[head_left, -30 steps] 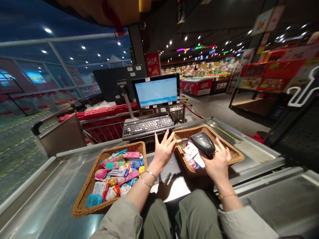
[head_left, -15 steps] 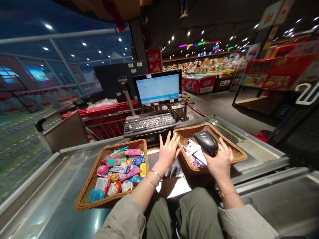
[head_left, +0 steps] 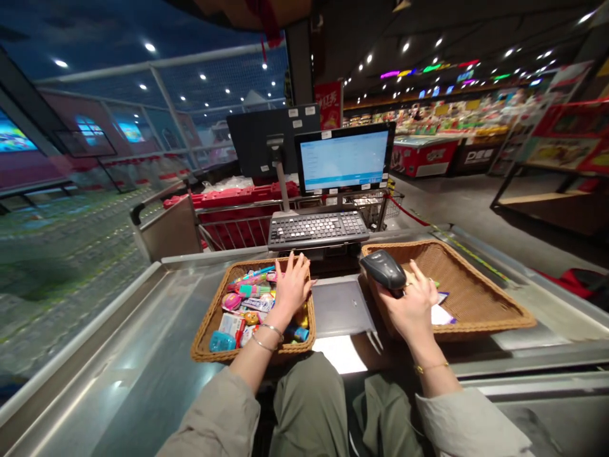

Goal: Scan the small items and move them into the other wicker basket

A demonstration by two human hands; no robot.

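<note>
Steel checkout table: two wicker baskets stand on it. Left basket, directly under the left grip, is packed with bright candy packets. Right basket, under and beyond the right grip, shows mostly bare weave, with paper slips just beside the grip. Flat grey plate lies between the grips, between the baskets.

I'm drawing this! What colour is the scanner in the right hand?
The handheld barcode scanner is dark grey, almost black, seen in the head view.
</note>
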